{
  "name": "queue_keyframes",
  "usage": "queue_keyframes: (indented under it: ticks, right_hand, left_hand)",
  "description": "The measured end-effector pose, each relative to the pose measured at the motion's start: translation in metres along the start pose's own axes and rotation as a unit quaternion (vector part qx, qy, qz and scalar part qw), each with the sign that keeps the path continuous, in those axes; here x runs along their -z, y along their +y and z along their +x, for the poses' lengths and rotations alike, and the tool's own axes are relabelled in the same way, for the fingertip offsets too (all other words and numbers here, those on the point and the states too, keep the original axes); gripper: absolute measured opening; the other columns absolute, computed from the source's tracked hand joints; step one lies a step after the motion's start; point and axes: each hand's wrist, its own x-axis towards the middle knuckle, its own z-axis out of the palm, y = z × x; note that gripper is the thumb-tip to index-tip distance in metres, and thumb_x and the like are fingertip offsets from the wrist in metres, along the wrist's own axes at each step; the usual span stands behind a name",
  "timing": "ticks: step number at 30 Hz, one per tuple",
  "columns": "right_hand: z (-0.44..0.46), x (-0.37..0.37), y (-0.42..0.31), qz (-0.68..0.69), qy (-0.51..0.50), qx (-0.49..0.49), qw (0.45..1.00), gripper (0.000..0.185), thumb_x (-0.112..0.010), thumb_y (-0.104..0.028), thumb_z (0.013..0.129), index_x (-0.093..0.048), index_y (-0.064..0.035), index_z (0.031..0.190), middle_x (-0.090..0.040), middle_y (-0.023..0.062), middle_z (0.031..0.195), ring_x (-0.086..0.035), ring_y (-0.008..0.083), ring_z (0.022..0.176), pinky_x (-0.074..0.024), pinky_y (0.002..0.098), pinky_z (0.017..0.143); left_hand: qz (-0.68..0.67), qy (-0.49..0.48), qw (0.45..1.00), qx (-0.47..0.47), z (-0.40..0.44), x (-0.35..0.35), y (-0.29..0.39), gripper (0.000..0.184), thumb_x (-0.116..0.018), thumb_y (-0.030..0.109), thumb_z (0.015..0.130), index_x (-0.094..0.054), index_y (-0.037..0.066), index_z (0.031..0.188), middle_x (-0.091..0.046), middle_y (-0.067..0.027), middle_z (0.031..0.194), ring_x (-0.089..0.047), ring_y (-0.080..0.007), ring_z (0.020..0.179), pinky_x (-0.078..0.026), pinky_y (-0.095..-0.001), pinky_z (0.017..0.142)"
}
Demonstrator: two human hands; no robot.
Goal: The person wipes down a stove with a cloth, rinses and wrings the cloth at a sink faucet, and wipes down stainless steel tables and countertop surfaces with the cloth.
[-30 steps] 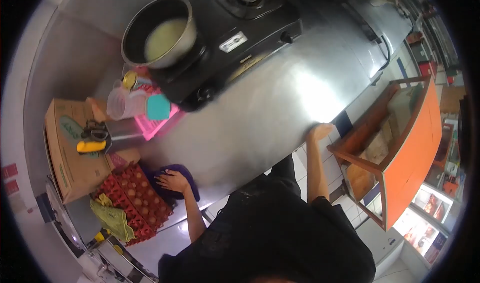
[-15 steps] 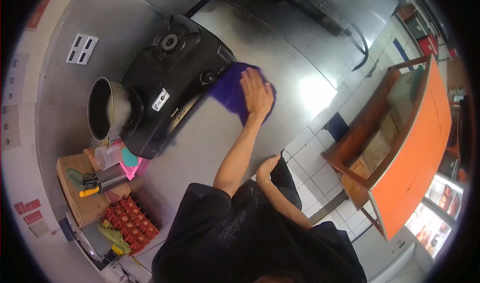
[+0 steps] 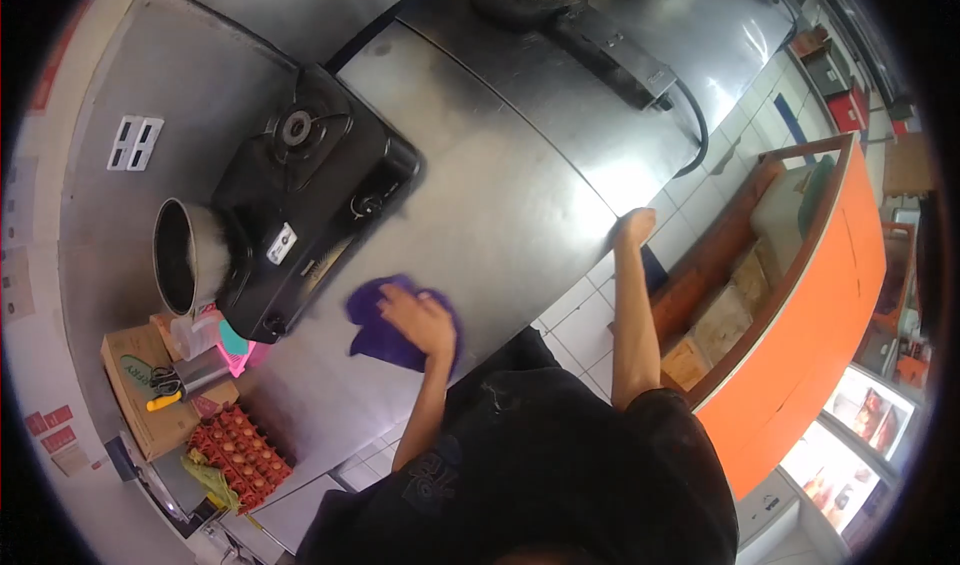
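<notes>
My left hand [image 3: 418, 320] lies flat on a purple cloth [image 3: 385, 345], its fingers spread and pressing the cloth against the steel counter [image 3: 480, 195]. My right hand [image 3: 634, 227] rests at the counter's front edge, right of the cloth and away from it. How its fingers are bent is too small to make out. Behind the cloth and to its left is a black gas stove [image 3: 330, 175]. A pot [image 3: 190, 257] sits on the stove's left burner; the other burner [image 3: 297, 128] is bare.
At the left stand a cardboard box [image 3: 150, 415], red egg trays with eggs [image 3: 240, 455], a pink basket [image 3: 240, 357] and a yellow-handled tool [image 3: 163, 401]. A black appliance with a hose [image 3: 615, 55] is at the back. An orange-sided cabinet [image 3: 800, 325] stands right, beyond the tiled floor.
From beside the stove's right end, my left hand has moved the cloth left and toward my body. My right hand has moved from near my body to the counter edge farther right.
</notes>
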Motion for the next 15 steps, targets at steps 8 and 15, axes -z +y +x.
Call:
queue_keyframes:
  ticks: [8, 15]
  right_hand:
    - [-0.028, -0.006, -0.037, -0.165, 0.094, 0.049, 0.981, 0.049, -0.027, -0.036, 0.103, -0.058, 0.0015, 0.109, -0.065, 0.0266, 0.108, -0.06, 0.0466, 0.101, -0.0438, 0.0524, 0.09]
    - [-0.029, -0.001, -0.045, -0.119, 0.08, 0.1, 0.985, 0.047, -0.028, -0.033, 0.103, -0.057, 0.0037, 0.106, -0.065, 0.0269, 0.099, -0.06, 0.0467, 0.092, -0.0447, 0.0511, 0.086]
  left_hand:
    - [-0.125, -0.02, 0.963, -0.239, 0.195, -0.085, 0.212, 0.06, -0.041, 0.027, 0.1, -0.03, -0.008, 0.147, -0.027, -0.0251, 0.156, -0.021, -0.0442, 0.145, -0.011, -0.0507, 0.12]
    - [-0.115, 0.016, 0.945, -0.307, 0.286, -0.155, 0.297, 0.057, -0.042, 0.025, 0.098, -0.037, -0.008, 0.144, -0.039, -0.0266, 0.149, -0.032, -0.0452, 0.139, -0.021, -0.0505, 0.118]
